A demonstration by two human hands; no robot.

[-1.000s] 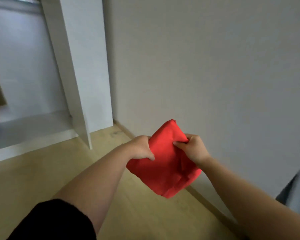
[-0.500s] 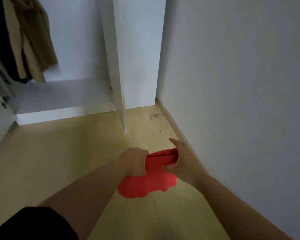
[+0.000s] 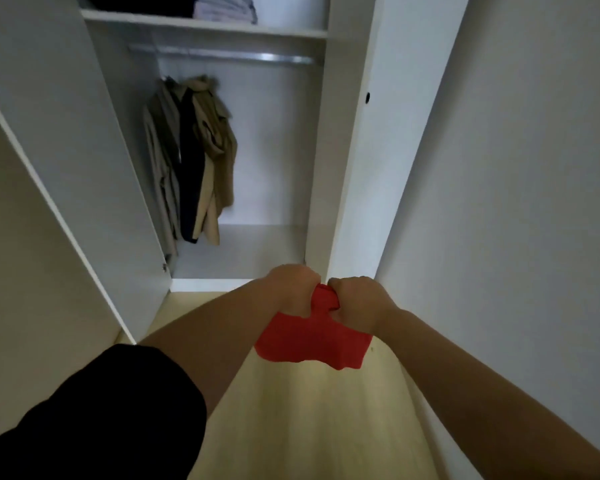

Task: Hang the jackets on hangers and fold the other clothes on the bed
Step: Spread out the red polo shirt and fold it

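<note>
1. A folded red garment point(image 3: 312, 344) is gripped at its top edge by the left hand point(image 3: 290, 289) and right hand point(image 3: 355, 303), fists close together.
2. It is held above the floor point(image 3: 309, 427), before the open wardrobe point(image 3: 347, 168) where jackets point(image 3: 191, 161) hang.

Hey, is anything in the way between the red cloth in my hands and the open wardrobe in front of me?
Nothing visible. The left hand and right hand grip the red cloth before the wardrobe; its door stands swung open to the left, and the jackets hang at the compartment's left side.
</note>
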